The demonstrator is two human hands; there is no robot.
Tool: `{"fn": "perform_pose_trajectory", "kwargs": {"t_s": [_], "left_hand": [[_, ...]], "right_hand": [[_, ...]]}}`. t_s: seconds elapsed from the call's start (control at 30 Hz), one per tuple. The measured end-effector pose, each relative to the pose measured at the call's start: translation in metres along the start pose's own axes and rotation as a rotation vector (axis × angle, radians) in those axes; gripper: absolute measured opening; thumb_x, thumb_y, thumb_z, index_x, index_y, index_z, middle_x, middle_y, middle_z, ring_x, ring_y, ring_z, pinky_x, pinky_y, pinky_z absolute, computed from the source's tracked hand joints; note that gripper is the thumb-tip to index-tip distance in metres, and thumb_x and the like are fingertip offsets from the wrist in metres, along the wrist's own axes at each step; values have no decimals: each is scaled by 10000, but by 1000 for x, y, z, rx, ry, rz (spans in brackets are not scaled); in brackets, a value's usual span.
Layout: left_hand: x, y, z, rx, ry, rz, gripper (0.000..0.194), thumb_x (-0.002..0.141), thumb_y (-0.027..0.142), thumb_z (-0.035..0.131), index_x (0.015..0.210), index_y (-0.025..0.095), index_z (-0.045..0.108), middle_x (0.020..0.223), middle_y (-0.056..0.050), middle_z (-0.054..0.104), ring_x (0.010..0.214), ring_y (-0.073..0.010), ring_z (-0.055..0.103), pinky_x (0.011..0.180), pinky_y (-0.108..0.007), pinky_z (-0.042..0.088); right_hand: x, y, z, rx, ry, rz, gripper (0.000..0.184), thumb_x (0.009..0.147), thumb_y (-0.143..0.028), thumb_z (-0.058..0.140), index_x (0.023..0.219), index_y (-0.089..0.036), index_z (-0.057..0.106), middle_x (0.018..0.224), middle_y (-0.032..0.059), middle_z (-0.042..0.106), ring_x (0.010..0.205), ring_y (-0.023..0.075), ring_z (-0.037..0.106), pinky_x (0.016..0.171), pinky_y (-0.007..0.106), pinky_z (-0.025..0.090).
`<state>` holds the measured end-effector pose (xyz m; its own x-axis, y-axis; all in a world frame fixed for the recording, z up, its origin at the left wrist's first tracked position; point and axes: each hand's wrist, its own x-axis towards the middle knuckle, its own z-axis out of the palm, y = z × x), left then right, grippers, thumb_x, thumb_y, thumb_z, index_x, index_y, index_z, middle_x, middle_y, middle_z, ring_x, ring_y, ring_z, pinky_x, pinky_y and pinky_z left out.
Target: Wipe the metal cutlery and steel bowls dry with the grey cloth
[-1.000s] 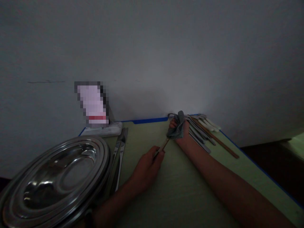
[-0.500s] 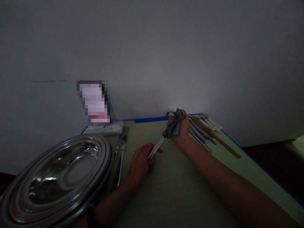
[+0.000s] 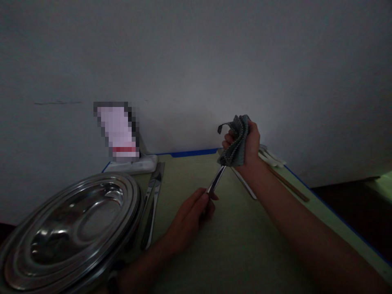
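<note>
My left hand (image 3: 192, 214) pinches the lower end of a slim metal utensil (image 3: 216, 183) above the green table (image 3: 229, 245). The utensil's upper end disappears into a bunched grey cloth (image 3: 236, 141), which my right hand (image 3: 248, 143) grips in a closed fist, lifted off the table near the wall. What kind of utensil it is stays hidden by the cloth.
A pile of cutlery and wooden chopsticks (image 3: 275, 167) lies at the table's far right behind my right wrist. Two metal pieces (image 3: 153, 200) rest beside a stack of oval steel plates (image 3: 70, 228) at the left. A pixelated object (image 3: 118, 132) stands on a white base against the wall.
My right hand has risen from the cutlery pile with the cloth, tilting the utensil more upright. My left hand keeps its grip and shifted slightly right.
</note>
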<state>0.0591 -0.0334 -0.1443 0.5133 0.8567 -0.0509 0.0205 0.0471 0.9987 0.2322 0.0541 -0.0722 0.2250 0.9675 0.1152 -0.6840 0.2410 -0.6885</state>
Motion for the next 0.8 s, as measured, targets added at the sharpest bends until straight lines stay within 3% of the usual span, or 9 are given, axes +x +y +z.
{"fn": "perform_pose_trajectory", "kwargs": {"t_s": [0.23, 0.57, 0.8], "left_hand": [[1, -1, 1, 150, 1, 12, 309, 909, 409, 358, 893, 178, 562, 650, 22, 560, 490, -88, 427, 470, -206, 325], [3, -1, -1, 167, -28, -7, 296, 906, 390, 356, 816, 170, 533, 565, 24, 555, 500, -104, 429, 494, -213, 313], [5, 0, 0, 170, -14, -33, 306, 890, 414, 363, 782, 173, 518, 546, 18, 554, 502, -117, 444, 496, -220, 311]], "right_hand": [[-1, -26, 4, 38, -34, -73, 425, 846, -480, 299, 528, -213, 387, 397, -73, 341, 307, 53, 301, 307, 181, 239], [-24, -20, 32, 25, -67, -31, 458, 849, -525, 299, 526, -211, 384, 386, -76, 341, 297, 48, 298, 297, 173, 242], [-28, -9, 37, 19, -87, -33, 485, 810, -568, 375, 491, -202, 364, 374, -76, 342, 275, 38, 290, 290, 178, 247]]}}
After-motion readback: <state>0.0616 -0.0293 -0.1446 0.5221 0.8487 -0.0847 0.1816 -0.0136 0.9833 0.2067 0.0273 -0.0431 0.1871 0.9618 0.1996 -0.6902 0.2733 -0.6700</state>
